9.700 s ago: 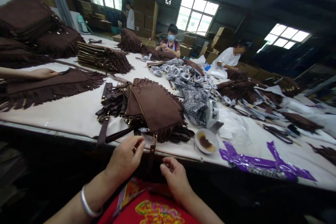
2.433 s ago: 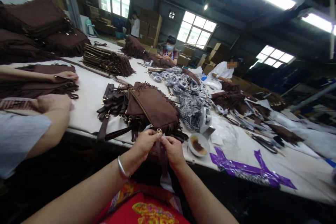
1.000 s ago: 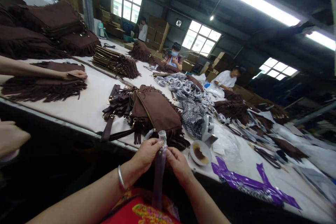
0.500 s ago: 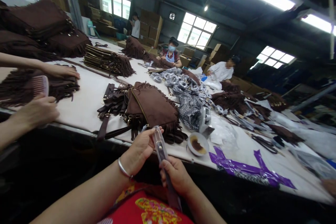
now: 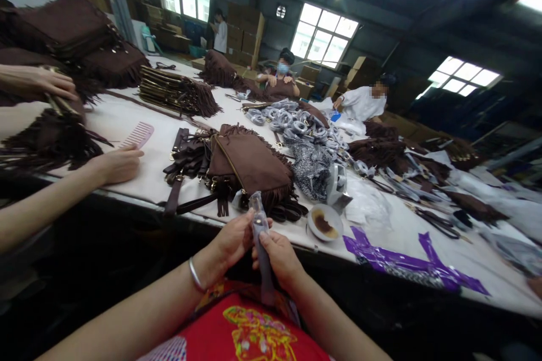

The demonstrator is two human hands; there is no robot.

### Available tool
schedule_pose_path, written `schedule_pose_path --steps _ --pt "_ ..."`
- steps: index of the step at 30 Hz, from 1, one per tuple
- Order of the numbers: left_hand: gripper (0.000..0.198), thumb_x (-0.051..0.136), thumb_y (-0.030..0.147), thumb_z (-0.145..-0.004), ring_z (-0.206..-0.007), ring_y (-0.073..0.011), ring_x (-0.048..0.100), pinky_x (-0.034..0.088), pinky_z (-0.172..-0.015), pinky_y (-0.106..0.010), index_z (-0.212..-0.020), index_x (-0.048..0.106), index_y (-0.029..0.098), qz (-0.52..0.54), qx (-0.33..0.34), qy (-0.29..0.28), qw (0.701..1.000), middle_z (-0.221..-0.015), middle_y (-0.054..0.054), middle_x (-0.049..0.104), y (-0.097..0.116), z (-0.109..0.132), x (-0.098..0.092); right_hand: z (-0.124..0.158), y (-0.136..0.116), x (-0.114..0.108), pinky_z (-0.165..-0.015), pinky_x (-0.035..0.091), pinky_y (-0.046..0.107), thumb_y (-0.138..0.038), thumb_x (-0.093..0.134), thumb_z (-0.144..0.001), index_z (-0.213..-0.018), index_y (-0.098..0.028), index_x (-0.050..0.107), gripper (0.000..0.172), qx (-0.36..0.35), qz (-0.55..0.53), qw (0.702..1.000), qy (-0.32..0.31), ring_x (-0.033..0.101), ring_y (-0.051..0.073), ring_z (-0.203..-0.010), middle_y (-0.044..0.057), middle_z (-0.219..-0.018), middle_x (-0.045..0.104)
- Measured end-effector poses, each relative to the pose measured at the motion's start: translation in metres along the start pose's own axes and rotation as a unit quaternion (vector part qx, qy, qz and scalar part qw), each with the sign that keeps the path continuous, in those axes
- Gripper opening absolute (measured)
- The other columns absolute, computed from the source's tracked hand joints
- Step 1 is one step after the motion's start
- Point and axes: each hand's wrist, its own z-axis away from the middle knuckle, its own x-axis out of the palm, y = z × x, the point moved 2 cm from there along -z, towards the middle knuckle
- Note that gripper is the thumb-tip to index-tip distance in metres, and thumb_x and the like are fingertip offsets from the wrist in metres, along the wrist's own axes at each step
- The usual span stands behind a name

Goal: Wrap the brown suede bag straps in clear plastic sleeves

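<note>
Between my hands is a dark brown strap (image 5: 265, 273) with a metal snap, its upper end covered by a clear plastic sleeve (image 5: 256, 204). My left hand (image 5: 232, 241) is closed at the sleeve's left side, fingertips pressed on it near the top. Gripping the strap lower down, with the thumb on its front, is my right hand (image 5: 280, 258). The strap's lower end hangs toward my lap. Just beyond, a brown fringed bag (image 5: 254, 161) with a gold zipper lies on the table, bundled straps (image 5: 186, 155) at its left.
A bowl (image 5: 325, 222) with brown residue stands near the table edge, beside purple tape (image 5: 393, 259). Plastic-wrapped rings of strap (image 5: 296, 124) are heaped behind. At left, a co-worker's hand (image 5: 122, 164) holds a pink comb (image 5: 138, 134); stacked bags (image 5: 178, 90) lie farther back.
Both my hands still hold the sleeved strap, now more upright, with my right hand higher on it. The co-worker's comb has moved right, off the fringe, and their other hand has lifted a bag.
</note>
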Motion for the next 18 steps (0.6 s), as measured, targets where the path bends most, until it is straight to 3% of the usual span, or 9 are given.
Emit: schedule_pose_path --steps 3,6,9,11,14,18 --pt "0.031 0.059 0.042 -0.083 -0.039 -0.0097 0.048 0.035 -0.034 -0.021 -0.083 0.065 0.012 -0.022 0.007 0.013 1.0 -0.062 -0.003 0.062 0.005 -0.009 0.002 -0.008 -0.004 -0.002 -0.043 0.044 0.02 -0.062 0.059 -0.076 -0.081 -0.014 0.056 0.049 -0.004 -0.007 1.0 0.003 0.058 0.011 -0.043 0.001 -0.061 0.064" --pt "0.029 0.061 0.039 -0.081 -0.034 -0.0088 0.044 0.029 -0.03 -0.02 -0.08 0.065 0.011 -0.067 0.002 0.065 0.996 -0.057 -0.002 0.061 0.006 -0.015 0.003 -0.005 -0.005 -0.007 -0.046 0.046 0.021 -0.064 0.057 -0.077 -0.083 -0.014 0.056 0.051 -0.004 -0.015 1.0 -0.016 0.059 0.011 -0.047 0.003 -0.066 0.066" --pt "0.023 0.066 0.034 -0.078 -0.046 -0.0118 0.056 0.042 -0.04 -0.021 -0.08 0.064 0.011 -0.08 0.021 0.114 0.99 -0.065 -0.005 0.066 0.009 -0.016 0.004 0.008 0.0 -0.008 -0.05 0.048 0.022 -0.062 0.059 -0.078 -0.095 -0.015 0.056 0.05 0.016 -0.015 0.998 -0.063 0.064 0.014 -0.056 0.006 -0.078 0.069" --pt "0.021 0.069 0.031 -0.075 -0.057 -0.0134 0.061 0.048 -0.051 -0.022 -0.081 0.064 0.011 -0.071 0.046 0.132 0.988 -0.073 -0.008 0.069 0.01 -0.015 0.005 0.018 0.008 -0.007 -0.048 0.046 0.021 -0.058 0.065 -0.074 -0.096 -0.014 0.056 0.05 0.042 -0.008 0.997 -0.067 0.064 0.014 -0.055 0.006 -0.076 0.069" --pt "0.023 0.07 0.03 -0.075 -0.063 -0.0142 0.063 0.049 -0.056 -0.023 -0.086 0.062 0.012 -0.051 0.048 0.111 0.991 -0.079 -0.009 0.07 0.008 -0.01 0.008 0.028 0.021 0.0 -0.043 0.042 0.02 -0.058 0.065 -0.074 -0.085 -0.014 0.056 0.047 0.07 -0.022 0.995 -0.061 0.059 0.013 -0.045 0.003 -0.061 0.065" --pt "0.026 0.068 0.031 -0.077 -0.06 -0.0115 0.06 0.052 -0.063 -0.027 -0.095 0.058 0.016 0.015 0.019 0.077 0.997 -0.068 0.001 0.061 0.001 0.005 0.005 0.032 0.035 0.007 -0.05 0.045 0.024 -0.063 0.058 -0.077 -0.079 -0.014 0.059 0.049 0.076 0.002 0.987 -0.142 0.06 0.014 -0.051 0.004 -0.063 0.065"
